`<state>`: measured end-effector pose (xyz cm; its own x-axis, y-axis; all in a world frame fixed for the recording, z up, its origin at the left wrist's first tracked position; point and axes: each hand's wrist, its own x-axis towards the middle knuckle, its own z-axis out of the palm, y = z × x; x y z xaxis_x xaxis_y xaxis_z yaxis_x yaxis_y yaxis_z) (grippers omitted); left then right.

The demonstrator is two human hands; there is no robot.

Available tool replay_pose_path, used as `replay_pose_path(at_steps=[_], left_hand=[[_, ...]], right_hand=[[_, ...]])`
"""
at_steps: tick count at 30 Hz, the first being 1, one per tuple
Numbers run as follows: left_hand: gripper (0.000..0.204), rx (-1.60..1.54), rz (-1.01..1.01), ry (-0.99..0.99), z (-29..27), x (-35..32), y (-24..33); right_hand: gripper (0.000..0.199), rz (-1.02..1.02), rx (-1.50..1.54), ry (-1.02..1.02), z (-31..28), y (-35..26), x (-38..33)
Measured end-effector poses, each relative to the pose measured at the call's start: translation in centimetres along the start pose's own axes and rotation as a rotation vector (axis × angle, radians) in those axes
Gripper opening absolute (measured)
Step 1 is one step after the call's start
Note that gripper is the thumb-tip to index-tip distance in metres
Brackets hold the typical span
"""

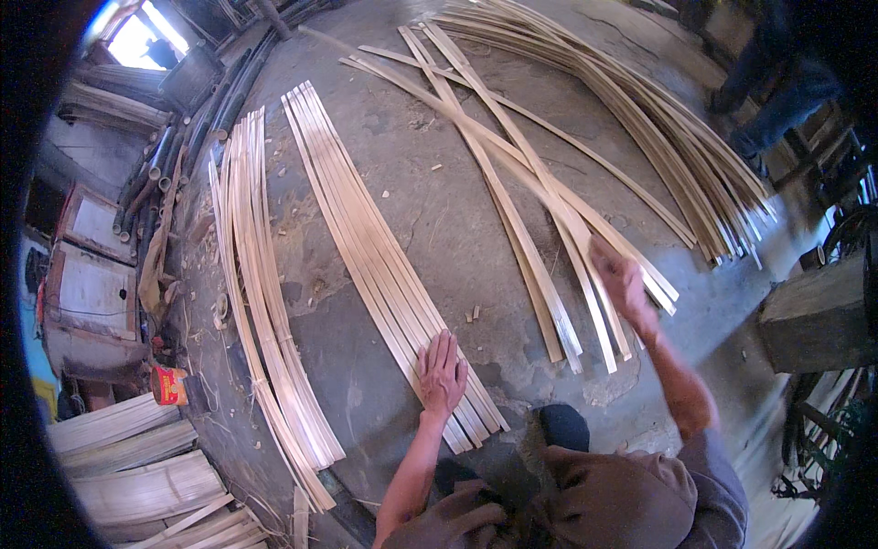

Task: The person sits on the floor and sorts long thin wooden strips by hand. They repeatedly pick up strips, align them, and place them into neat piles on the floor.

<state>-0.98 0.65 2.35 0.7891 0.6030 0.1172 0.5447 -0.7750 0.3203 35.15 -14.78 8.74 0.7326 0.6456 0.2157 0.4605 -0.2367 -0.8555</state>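
A: We log the left hand [443, 373] first. It lies flat, fingers spread wide, palm down on the near end of the flat row of bamboo strips [366, 238]. It grips nothing.

B: Agreed. That row lies side by side on the concrete floor [430, 201], running from our knees away toward the far left. We take it as our landmark.

A: The right hand [622, 279] is to the right of the row, raised and blurred. It looks closed around the end of one strip from the crossed loose strips [540, 229], but we cannot tell the grip for certain.

B: Those crossed strips lie right of the row, well apart from it. Beyond them, further right, a large curved bundle of strips [677, 137] fans along the floor.

A: Left of the row, a second bundle of thin strips [261, 302] lies nearly parallel to it. Further left, a small red can [169, 384] stands by the floor's edge.

B: Far right of the row, another person's legs [777, 91] are in view.
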Motion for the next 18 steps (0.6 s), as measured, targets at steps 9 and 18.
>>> replay_pose_path(at_steps=[9, 18], left_hand=[[0.057, 0.035, -0.025, -0.035, -0.5, 0.2, 0.3], [0.057, 0.03, -0.035, -0.039, 0.1, -0.1, 0.0]], right_hand=[[0.039, -0.067, -0.623, -0.003, -9.9, 7.4, 11.8], [0.038, 0.034, -0.74, -0.108, -11.3, 10.9, 15.2]])
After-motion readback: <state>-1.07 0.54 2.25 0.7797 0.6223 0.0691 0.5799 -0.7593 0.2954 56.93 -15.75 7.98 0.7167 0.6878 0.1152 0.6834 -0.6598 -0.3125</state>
